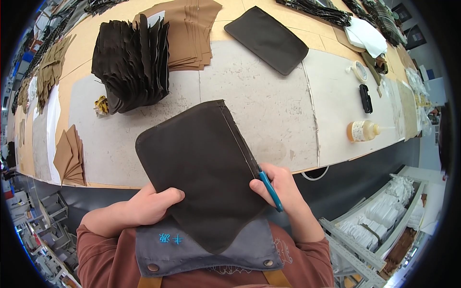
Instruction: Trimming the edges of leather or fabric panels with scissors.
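A dark brown, flat sewn piece (192, 153) with rounded corners is tilted in front of me, over my grey apron. Pale stitching and a raw-looking layered edge run along its upper right side. My left hand (156, 204) grips its lower left edge, thumb on top and fingers hidden underneath. At the right edge my right hand (281, 187) is closed round blue-handled snips (272, 192), its thumb against the piece. The snips' tip lies by the stitched edge; their blades are mostly hidden.
On the table (115, 132) stand a thick stack of dark pieces (129, 67), brown panels (192, 33) and a similar dark piece (266, 41). To the right are a tape roll (359, 71), a black tool (366, 98) and an amber bottle (362, 131). Brown pieces (70, 156) lie left.
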Tool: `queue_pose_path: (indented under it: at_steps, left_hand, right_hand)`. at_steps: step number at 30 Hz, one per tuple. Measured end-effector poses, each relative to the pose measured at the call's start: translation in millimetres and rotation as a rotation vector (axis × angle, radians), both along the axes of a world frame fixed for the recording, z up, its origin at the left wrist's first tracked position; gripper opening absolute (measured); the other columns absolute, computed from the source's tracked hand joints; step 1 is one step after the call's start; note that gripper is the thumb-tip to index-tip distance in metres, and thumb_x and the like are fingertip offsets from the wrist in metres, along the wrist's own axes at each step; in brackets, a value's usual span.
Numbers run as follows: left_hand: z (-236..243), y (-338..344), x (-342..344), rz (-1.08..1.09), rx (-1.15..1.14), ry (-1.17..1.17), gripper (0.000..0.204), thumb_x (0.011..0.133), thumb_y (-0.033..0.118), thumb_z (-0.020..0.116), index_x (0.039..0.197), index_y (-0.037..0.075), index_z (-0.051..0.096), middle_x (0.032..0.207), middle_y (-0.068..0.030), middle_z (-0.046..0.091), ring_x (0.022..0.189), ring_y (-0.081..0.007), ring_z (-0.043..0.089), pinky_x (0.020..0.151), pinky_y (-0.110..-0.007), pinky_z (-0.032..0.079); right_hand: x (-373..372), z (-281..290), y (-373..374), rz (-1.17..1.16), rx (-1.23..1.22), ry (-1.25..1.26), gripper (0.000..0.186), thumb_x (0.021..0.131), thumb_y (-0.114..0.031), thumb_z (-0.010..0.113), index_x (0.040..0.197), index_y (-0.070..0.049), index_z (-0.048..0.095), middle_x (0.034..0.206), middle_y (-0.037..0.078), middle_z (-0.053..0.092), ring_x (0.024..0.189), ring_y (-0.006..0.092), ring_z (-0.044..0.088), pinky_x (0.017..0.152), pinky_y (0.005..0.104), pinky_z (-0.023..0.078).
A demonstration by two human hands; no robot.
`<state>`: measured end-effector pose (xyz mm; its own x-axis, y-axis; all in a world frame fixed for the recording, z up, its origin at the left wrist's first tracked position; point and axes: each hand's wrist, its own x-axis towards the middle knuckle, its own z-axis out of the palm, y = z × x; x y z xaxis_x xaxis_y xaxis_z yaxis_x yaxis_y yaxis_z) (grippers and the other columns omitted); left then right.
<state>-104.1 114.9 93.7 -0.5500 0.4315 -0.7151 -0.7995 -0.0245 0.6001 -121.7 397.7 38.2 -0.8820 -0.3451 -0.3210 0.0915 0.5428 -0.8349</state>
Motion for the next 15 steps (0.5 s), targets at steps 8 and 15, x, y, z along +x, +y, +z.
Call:
queue_pose_path:
  at_steps: [8,15]
  left_hand:
    - [-3,0,0,-0.020,-0.016,0.018,0.041,0.087,0.006,0.039,0.124,-0.008,0.048,0.121,-0.0147,0.057,0.110,-0.0208,0.055,0.095,-0.032,0.043]
    - [-9,-1,3,0.005,-0.009,0.055,0.040,0.088,0.007,0.040,0.124,-0.007,0.049,0.121,-0.0143,0.058,0.111,-0.0207,0.055,0.096,-0.032,0.043]
  right_hand:
    - [2,-8,1,-0.011,-0.047,0.036,0.057,0.081,-0.050,0.069,0.064,0.001,0.048,0.053,0.013,0.044,0.048,0.0237,0.041,0.049,0.0339,0.039]
    - [5,-11,1,-0.051,-0.097,-0.009,0.058,0.081,-0.050,0.068,0.063,0.001,0.048,0.052,0.014,0.043,0.048,0.0233,0.039,0.048,0.0340,0.039]
